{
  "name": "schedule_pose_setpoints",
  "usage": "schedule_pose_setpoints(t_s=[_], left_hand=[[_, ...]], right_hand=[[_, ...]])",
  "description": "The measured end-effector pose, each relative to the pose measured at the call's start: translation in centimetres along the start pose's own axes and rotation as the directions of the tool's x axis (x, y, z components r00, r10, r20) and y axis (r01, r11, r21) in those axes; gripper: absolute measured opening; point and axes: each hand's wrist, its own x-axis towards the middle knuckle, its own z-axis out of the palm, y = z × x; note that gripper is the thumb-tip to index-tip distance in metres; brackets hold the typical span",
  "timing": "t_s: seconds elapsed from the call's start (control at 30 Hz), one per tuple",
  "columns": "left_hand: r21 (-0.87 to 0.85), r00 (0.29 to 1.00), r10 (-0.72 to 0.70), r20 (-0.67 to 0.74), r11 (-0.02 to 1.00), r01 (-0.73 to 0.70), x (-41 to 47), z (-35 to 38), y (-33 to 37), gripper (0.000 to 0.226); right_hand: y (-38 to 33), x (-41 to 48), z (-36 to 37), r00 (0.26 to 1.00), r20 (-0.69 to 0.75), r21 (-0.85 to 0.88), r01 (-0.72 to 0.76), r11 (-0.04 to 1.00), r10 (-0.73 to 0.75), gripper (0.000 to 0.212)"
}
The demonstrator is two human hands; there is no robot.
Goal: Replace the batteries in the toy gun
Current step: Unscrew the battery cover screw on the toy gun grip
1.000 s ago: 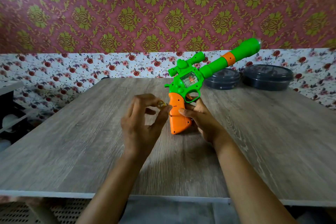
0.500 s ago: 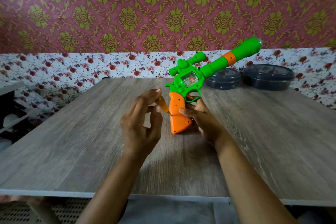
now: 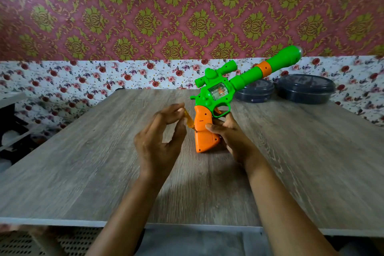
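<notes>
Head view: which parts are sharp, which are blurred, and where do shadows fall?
Head view: the toy gun and both hands are fairly sharp; the table edges and wallpaper smear outward and curve from the wide lens; soft shadows lie under the forearms.

Screwdriver (image 3: 189,119) tip hidden against handle

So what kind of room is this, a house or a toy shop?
Probably a room in a home, not a shop: patterned wallpaper covers the wall, there is one plain wooden table, and two dark lidded containers sit at its far edge.
</notes>
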Motion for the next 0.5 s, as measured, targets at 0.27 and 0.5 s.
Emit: schedule_pose_setpoints(t_s=[0.27,0.5], left_hand=[[-0.001,1.0,0.007,-0.018,1.0,-0.007,0.13,0.03,-0.01,0.02],[-0.165,0.986,0.012,0.167,0.986,0.016,-0.25,0.16,0.35,0.016]], right_hand=[[0.3,0.13,-0.28,0.999,0.028,0.002,0.018,1.0,-0.018,0.055],[0.51,0.24,-0.39,0.999,0.025,0.023,0.019,1.0,-0.02,0.054]])
